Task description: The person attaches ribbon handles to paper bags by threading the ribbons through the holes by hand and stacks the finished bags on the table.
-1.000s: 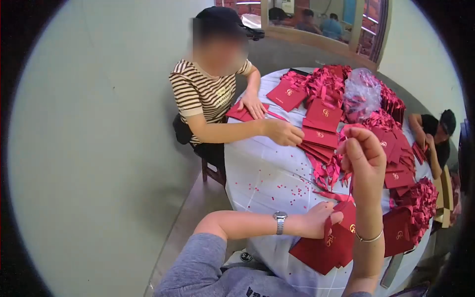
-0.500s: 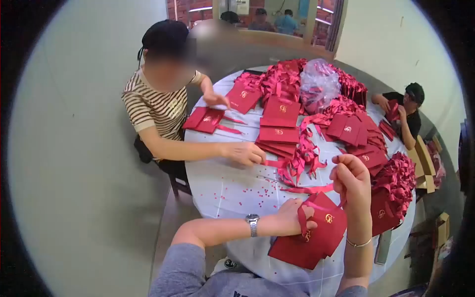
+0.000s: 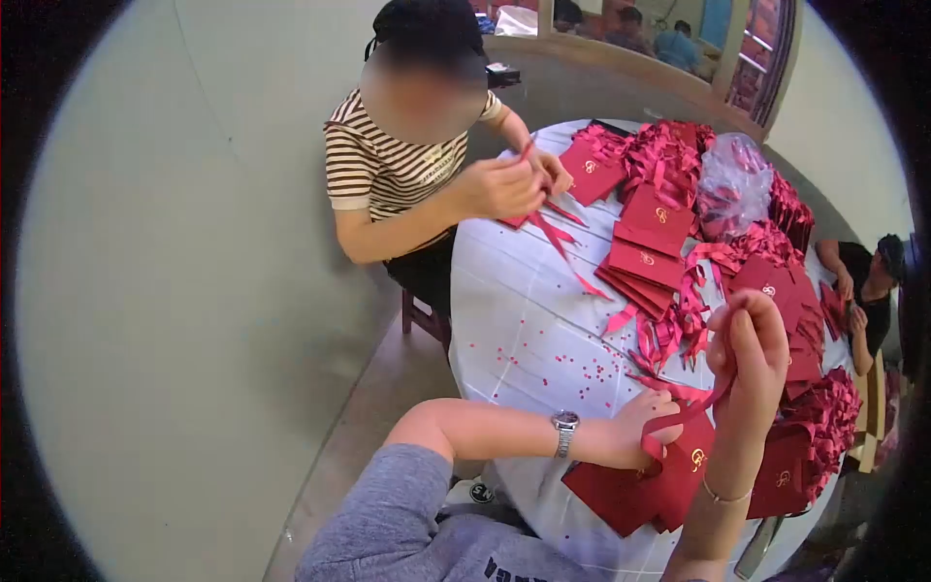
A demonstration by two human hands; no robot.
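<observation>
A few flat red gift bags (image 3: 621, 495) with gold logos lie overlapped on the table in front of me. My left hand (image 3: 648, 427), with a watch on the wrist, grips the upper edge of the top bag, its fingers curled and partly hidden. Over that hand's thumb runs a red ribbon (image 3: 669, 423), which rises toward my right hand. Raised above the bags, my right hand (image 3: 752, 339) has its fingers closed in a pinch on the ribbon.
On the round white-covered table (image 3: 504, 291) are stacked bags (image 3: 648, 264), ribbon heaps (image 3: 834, 412), a clear plastic bag (image 3: 734, 184) and red dots. A co-worker in stripes (image 3: 417, 175) handles ribbon at the left; another person (image 3: 873, 281) works at the right.
The view has swung left, so the table sits further right. The striped co-worker's hands have come together and lifted a ribbon. My hands keep nearly the same hold on bag and ribbon.
</observation>
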